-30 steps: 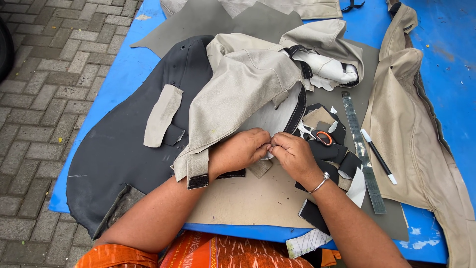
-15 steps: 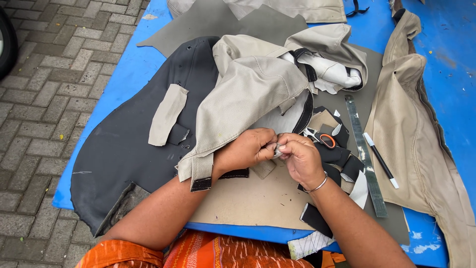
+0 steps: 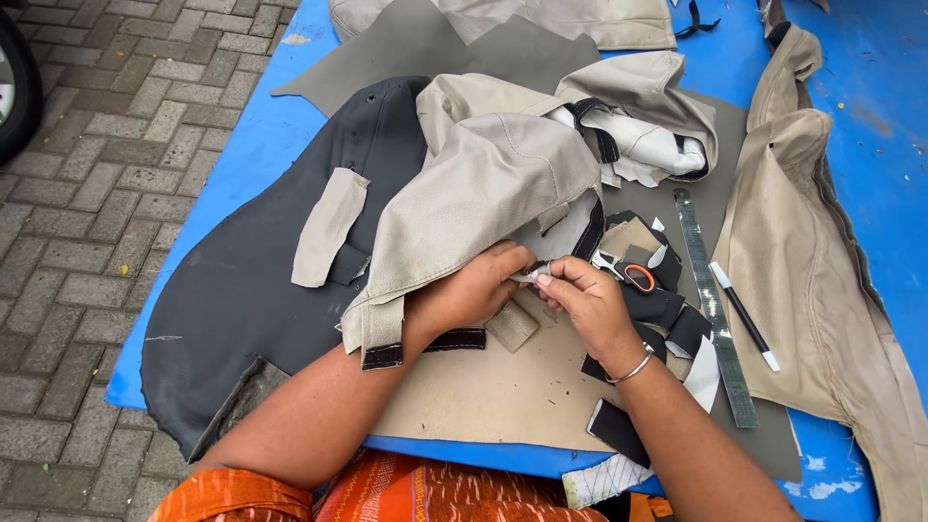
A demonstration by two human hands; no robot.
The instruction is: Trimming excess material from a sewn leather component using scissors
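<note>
The blue table carried the beige cover, draped left of centre. At its near edge your left hand and right hand pinched closed on a small grey scrap, possibly fabric. Scissors lay just right.

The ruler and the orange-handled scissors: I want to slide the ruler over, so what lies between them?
Head view: black fabric scraps lie between the scissors and the ruler, on the tan sheet.

Blue table, beige cover, dark grey sheet, orange-handled scissors
</note>
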